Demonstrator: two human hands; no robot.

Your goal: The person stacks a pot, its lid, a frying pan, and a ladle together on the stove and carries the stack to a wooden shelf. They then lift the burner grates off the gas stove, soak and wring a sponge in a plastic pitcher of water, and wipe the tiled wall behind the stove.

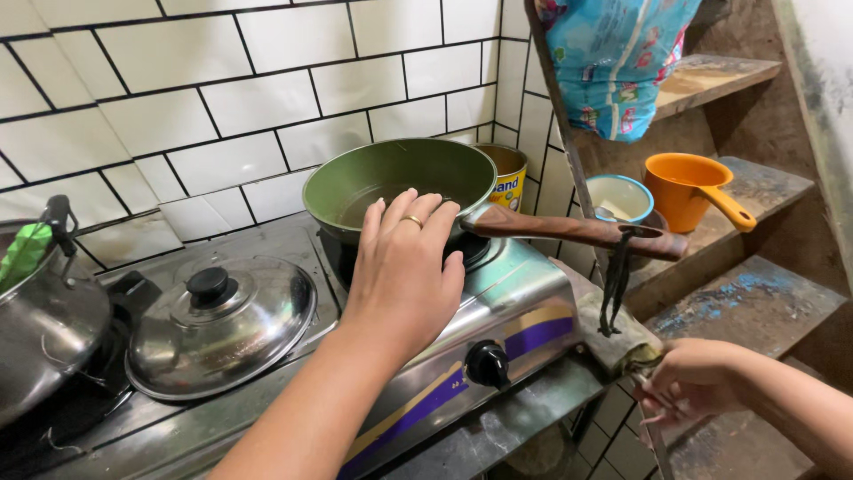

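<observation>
Pan (pixel 400 178) under my left hand (pixel 404 271) was green, its handle (pixel 569 229) brown. Stove (pixel 511 311) silver, purple-yellow stripes, knob (pixel 487 364) black. Tiles (pixel 222 98) white. Jug (pixel 689 188) orange. Bag (pixel 613 58) blue, floral.

One head-worn view looks down and forward, close over the stove (pixel 498 311) (tiled wall (pixel 178 107) behind it).

Count: two hands (pixel 404 267), one green pan (pixel 400 182), one steel lid (pixel 222 324), one steel pot (pixel 44 338), one orange dipper (pixel 689 188), one blue bowl (pixel 619 197), one yellow can (pixel 508 178).
</observation>
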